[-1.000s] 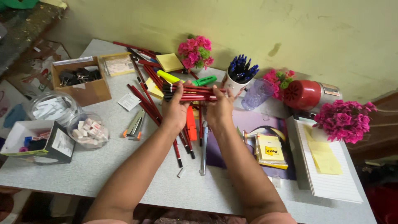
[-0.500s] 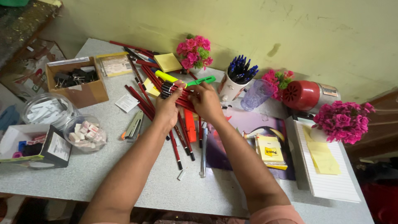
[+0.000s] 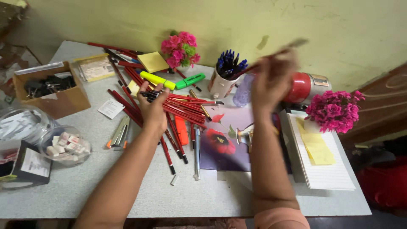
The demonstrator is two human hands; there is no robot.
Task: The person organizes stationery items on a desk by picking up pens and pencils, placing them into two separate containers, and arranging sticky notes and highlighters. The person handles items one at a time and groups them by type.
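My left hand point(image 3: 153, 109) grips a bundle of red pencils point(image 3: 186, 107) that fans out to the right over the grey table point(image 3: 203, 197). My right hand point(image 3: 273, 78) is raised and blurred, holding a single pencil point(image 3: 271, 56) that slants up to the right, close to the white cup of blue pens point(image 3: 227, 74). Several more red pencils point(image 3: 171, 146) lie loose below my left hand, beside an orange marker point(image 3: 182, 130). A purple card with a red flower point(image 3: 227, 140) lies between my arms.
Yellow highlighter point(image 3: 157, 79), green highlighter point(image 3: 190, 80), yellow sticky pad point(image 3: 152, 62) and pink flowers point(image 3: 180, 48) sit at the back. Cardboard box of clips point(image 3: 53, 91), bowl of erasers point(image 3: 67, 145) and stapler point(image 3: 121, 132) are left. Red canister point(image 3: 303, 87), pink flowers point(image 3: 335, 110), white notepad point(image 3: 322, 157) are right.
My right hand has left the pencil bundle and swung up to the right with one pencil. My left hand still holds the bundle, a little lower and to the left.
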